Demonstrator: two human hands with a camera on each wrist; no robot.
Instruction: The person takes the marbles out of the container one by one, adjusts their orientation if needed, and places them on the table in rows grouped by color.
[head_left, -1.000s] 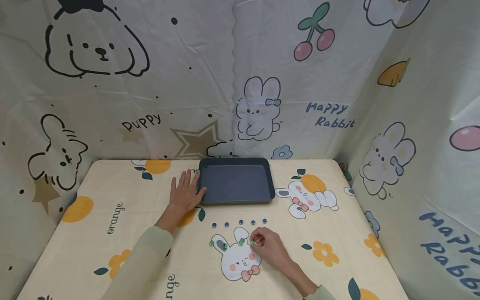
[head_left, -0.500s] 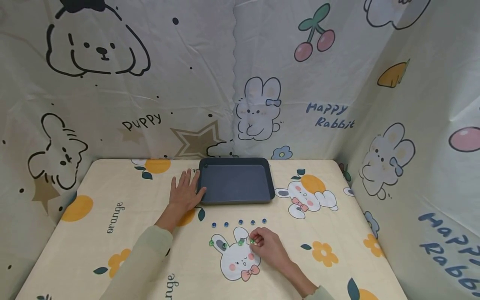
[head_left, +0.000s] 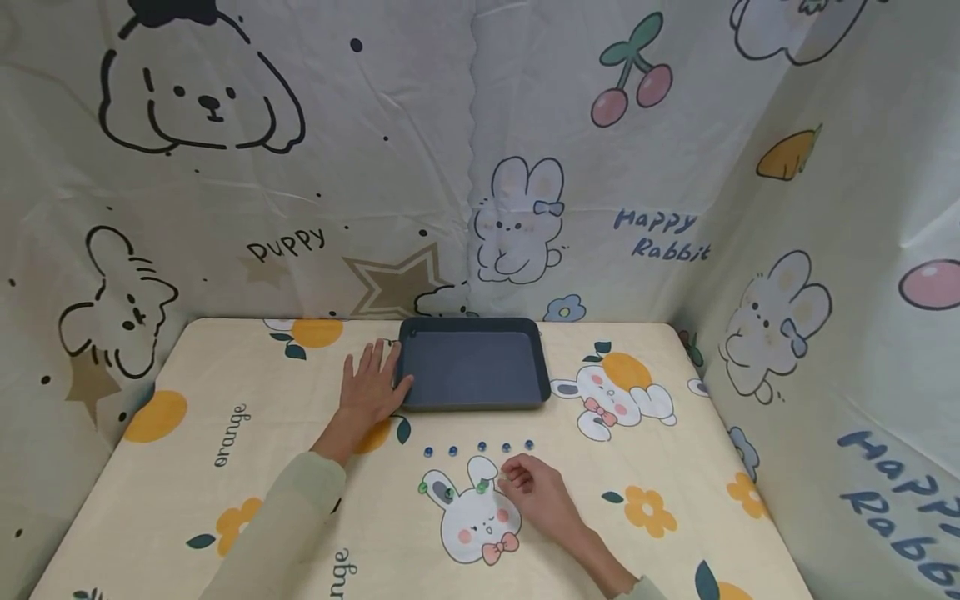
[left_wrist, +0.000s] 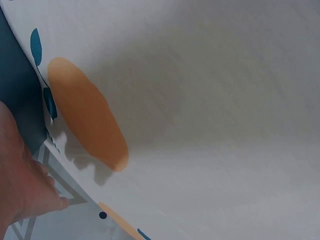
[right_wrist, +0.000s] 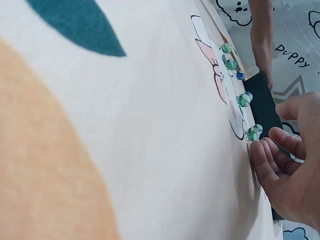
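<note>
My left hand [head_left: 371, 389] lies with its fingers spread beside a dark grey tray [head_left: 542, 367], the thumb at the tray's left edge. My right hand [head_left: 542, 492] is low over the table, right of a printed rabbit's head, with loosely curled fingers. In the right wrist view its fingertips are right at the nearest green marble [right_wrist: 253, 133], which shows clear of their grip; in the head view the hand hides that marble. Further green marbles [head_left: 482, 487] lie in a row to its left. Behind them runs a row of several blue marbles [head_left: 482, 447].
The tray stands at the back of the table, close to the patterned cloth wall [head_left: 420, 192]. A pale printed tablecloth [head_left: 285, 433] covers the table, and the cloth walls enclose its back and sides.
The right fingers have shifted slightly, so the green marble that showed at their tips in the head view is now hidden. The left hand stays in place.
</note>
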